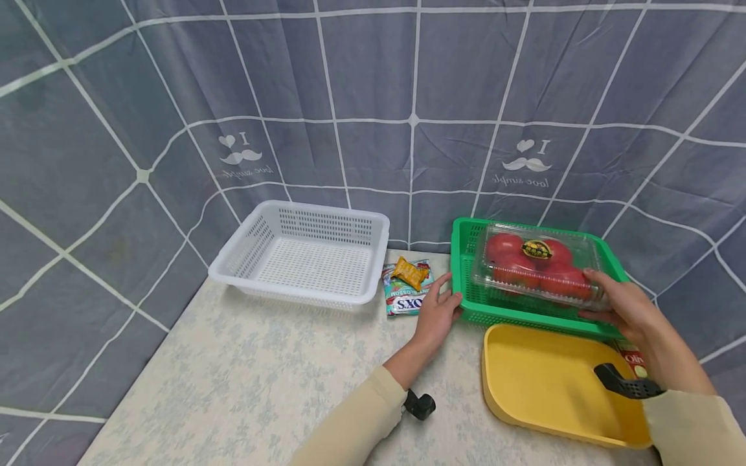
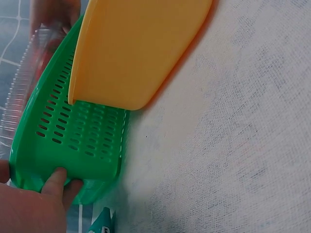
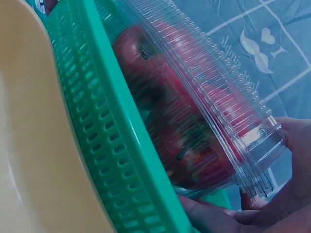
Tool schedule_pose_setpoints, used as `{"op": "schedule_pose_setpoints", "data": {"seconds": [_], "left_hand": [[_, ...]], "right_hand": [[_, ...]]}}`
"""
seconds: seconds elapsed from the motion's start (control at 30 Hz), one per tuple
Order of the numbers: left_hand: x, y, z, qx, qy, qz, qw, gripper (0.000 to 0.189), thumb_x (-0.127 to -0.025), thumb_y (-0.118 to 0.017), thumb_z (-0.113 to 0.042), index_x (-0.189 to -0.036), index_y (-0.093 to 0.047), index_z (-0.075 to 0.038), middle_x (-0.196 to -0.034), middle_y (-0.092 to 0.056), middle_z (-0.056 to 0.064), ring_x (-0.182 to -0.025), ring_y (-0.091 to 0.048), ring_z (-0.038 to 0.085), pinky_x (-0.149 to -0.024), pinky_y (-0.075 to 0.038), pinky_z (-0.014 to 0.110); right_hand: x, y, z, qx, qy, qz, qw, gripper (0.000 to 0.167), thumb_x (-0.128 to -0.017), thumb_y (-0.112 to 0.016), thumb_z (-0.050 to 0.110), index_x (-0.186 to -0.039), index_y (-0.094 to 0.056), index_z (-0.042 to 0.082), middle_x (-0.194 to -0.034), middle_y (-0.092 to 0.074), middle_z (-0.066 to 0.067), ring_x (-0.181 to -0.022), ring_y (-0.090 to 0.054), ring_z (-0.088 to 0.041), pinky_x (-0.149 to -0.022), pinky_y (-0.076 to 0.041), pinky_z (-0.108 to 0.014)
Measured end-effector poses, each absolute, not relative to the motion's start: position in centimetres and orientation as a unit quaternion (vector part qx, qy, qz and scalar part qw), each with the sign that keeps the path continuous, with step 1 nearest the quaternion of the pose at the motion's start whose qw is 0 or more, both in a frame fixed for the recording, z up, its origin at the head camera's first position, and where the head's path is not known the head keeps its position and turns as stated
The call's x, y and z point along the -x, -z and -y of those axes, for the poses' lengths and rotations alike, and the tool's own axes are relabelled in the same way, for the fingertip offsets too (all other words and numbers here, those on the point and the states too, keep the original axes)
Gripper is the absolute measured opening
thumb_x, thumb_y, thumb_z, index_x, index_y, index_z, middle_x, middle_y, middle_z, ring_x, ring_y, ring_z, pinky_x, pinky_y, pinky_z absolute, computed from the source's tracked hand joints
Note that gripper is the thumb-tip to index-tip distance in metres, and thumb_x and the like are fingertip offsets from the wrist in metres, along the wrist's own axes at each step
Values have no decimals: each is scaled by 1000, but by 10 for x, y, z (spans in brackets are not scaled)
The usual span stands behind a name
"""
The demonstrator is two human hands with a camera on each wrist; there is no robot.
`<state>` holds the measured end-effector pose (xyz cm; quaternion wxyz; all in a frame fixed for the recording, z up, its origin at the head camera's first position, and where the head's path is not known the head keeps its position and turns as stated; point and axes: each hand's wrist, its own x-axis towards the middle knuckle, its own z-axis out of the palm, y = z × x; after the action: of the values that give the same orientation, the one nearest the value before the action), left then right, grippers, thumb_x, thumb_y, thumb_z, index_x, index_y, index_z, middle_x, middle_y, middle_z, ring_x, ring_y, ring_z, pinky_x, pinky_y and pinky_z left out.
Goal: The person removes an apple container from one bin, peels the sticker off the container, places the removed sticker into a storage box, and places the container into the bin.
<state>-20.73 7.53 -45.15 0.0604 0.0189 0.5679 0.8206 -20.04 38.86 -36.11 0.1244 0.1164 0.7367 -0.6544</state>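
At far right, my right hand (image 1: 628, 305) is gripping tomato pack (image 1: 533, 266) over green basket (image 1: 542, 323), left hand (image 1: 436, 316) holding its left side, release apparently pending.

Tray (image 1: 553, 382) before right-hand basket (image 1: 524, 315)

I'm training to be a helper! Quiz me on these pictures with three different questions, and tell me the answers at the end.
1. What colour is the basket that the left hand touches: A white, B green, or C yellow?
2. True or false: the white basket is full of tomatoes.
3. Fill in the gap: the clear box is held by the ____ hand.

Key:
1. B, green.
2. False: the tomatoes are inside the clear box.
3. Right: the right hand grips its end.
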Motion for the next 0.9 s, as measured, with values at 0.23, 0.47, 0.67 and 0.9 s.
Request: {"op": "schedule_pose_setpoints", "data": {"seconds": [0.23,0.47,0.67,0.9], "left_hand": [[208,452,-76,-20,-821,-567,59,48,-95,-59,-11,-141,-47,-15,-123,-62,11,-103,-63,20,-87,-51,41],[209,452,-74,-27,-824,-562,70,49,-96,-58,-11,-143,-45,-15,-129,-57,17,-105,-62,22,-88,-50,39],[209,450,-72,-33,-825,-559,81,50,-97,-57,-13,-144,-43,-16,-133,-54,20,-113,-57,34,-90,-49,42],[208,450,-70,-38,-823,-558,95,50,-98,-56,-13,-145,-42,-17,-131,-57,12,-112,-59,28,-92,-48,44]], "right_hand": [[197,358,-386,-110,666,-727,127,91,-97,-53,40,-145,2,-14,-101,-51,-4,-78,-69,-17,-74,-54,-44],[192,354,-382,-99,650,-742,131,93,-99,-50,42,-145,8,-13,-110,-44,-9,-79,-69,-14,-74,-54,-43],[188,352,-382,-91,670,-725,128,86,-99,-51,38,-144,-2,-17,-93,-57,2,-79,-69,-17,-72,-55,-43],[183,351,-378,-75,667,-731,120,84,-99,-50,39,-146,-4,-14,-106,-50,0,-81,-70,-17,-72,-54,-43]]}}
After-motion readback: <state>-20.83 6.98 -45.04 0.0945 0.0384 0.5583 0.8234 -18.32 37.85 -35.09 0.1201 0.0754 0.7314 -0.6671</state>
